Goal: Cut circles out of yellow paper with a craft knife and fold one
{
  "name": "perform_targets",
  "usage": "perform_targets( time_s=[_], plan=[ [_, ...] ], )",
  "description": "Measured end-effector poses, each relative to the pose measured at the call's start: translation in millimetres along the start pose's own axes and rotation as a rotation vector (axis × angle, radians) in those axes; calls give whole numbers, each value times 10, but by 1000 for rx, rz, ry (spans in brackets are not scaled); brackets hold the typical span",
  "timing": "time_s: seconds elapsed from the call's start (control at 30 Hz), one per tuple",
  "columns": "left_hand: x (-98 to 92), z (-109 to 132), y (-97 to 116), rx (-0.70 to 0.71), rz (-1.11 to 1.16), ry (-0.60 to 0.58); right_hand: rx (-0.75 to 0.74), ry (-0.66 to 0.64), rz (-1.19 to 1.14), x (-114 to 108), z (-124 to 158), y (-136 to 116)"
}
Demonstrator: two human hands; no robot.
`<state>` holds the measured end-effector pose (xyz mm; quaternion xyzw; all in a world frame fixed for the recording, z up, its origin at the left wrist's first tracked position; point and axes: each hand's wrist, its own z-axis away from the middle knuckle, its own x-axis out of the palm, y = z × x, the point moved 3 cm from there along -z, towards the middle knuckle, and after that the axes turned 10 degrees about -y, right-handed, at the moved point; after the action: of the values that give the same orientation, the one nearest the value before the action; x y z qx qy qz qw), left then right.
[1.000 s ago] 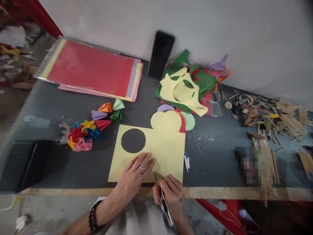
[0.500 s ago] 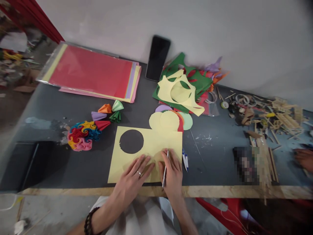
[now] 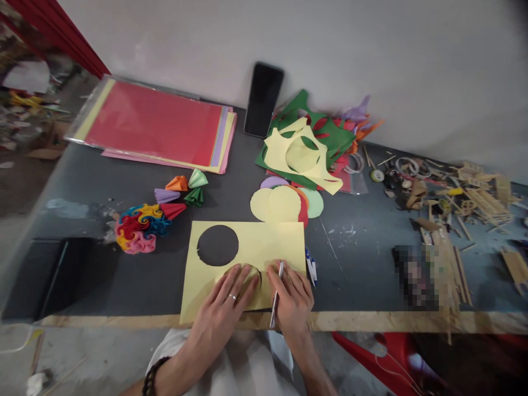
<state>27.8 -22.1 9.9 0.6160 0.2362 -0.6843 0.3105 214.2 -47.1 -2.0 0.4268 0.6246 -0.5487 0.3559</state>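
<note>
A sheet of yellow paper (image 3: 284, 242) lies at the table's front edge, with a round hole at its upper left showing the dark tabletop. My left hand (image 3: 226, 297) lies on it, fingers outstretched, pressing on a round yellow piece (image 3: 223, 272) in the sheet. A dark gap shows along the right side of that piece. In my right hand (image 3: 291, 297) is a slim pale pen-like craft knife (image 3: 275, 302), held between thumb and fingers; its tip cannot be made out. The right fingers rest on the sheet. Cut paper discs (image 3: 284, 203) overlap just behind the sheet.
Coloured paper (image 3: 157, 121) in plastic lies back left, near a phone (image 3: 264, 99) leaning on the wall. Paper offcuts (image 3: 305, 146) are heaped behind the discs. Folded paper cones (image 3: 179, 183) and curled shapes (image 3: 142, 228) sit left; pens (image 3: 311, 268) and wood scraps (image 3: 482, 198) right.
The yellow sheet has shifted slightly toward me and left, under both hands. A dark gap now shows at the right of the round piece. A person's hand at far right has left view.
</note>
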Motion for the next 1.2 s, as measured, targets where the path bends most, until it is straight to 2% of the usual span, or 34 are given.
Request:
perform_targets(
  time_s=[0.13,0.3,0.53,0.7,0.77,0.8,0.9,0.97,1.03,1.1,1.13,1.2],
  plan=[
    [-34,10,72,31,-58,17,-45,10,86,-112,16,-100],
    [-99,-18,92,40,-68,49,-216,1,213,-273,-104,-176],
    [-48,13,80,21,-72,90,-381,207,433,-341,-395,-197],
    [19,17,99,-32,-46,69,-520,266,352,-331,-559,-123],
    [37,-5,86,-29,-34,55,-600,190,231,-366,-679,-82],
    [42,-22,76,-3,-28,47,-614,91,122,-380,-760,-56],
    [38,-83,35,133,-26,49,-521,-233,-249,-383,-1029,21],
    [39,-124,2,180,-31,53,-512,-335,-347,-345,-1180,37],
    [49,-152,-22,160,-31,49,-625,-351,-302,-284,-1282,22],
    [59,-158,-25,100,-25,38,-731,-314,-192,-217,-1330,13],
    [62,-153,-18,68,-24,27,-735,-280,-141,-192,-1338,19],
    [66,-137,1,16,-23,-6,-641,-180,-100,-182,-1320,51]
  ],
)
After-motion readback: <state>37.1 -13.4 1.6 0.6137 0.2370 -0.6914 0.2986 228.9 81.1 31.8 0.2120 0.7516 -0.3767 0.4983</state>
